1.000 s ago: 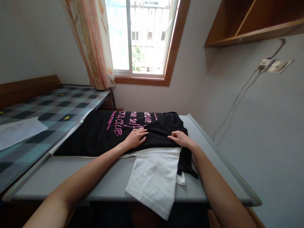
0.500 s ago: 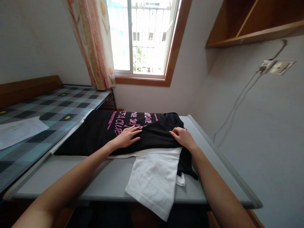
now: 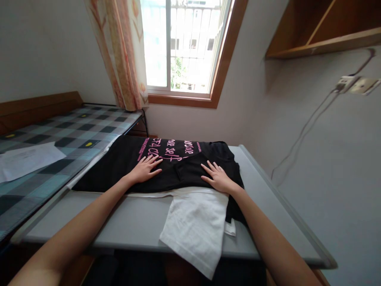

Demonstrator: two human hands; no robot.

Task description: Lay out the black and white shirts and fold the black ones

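Observation:
A black T-shirt (image 3: 175,174) with pink lettering lies across the grey tabletop, one side partly folded over towards the middle. My left hand (image 3: 145,169) rests flat on it over the lower part of the print, fingers spread. On the right, my right hand (image 3: 217,176) lies palm down on the folded part near the collar, its fingers also apart. From beneath the black cloth a white T-shirt (image 3: 196,226) shows; its sleeve hangs over the table's near edge. Neither hand grips any cloth.
The grey table (image 3: 143,218) has a raised rim on its right side. A bed with a checked sheet (image 3: 104,128) stands at the left, with papers (image 3: 32,159) on it. Behind are a curtain (image 3: 126,55) and a window (image 3: 190,51). A cable (image 3: 303,127) hangs on the right wall.
My left hand has slid left over the shirt. My right hand has moved slightly left, and its bunched fingers have spread flat on the cloth. The view has shifted a little.

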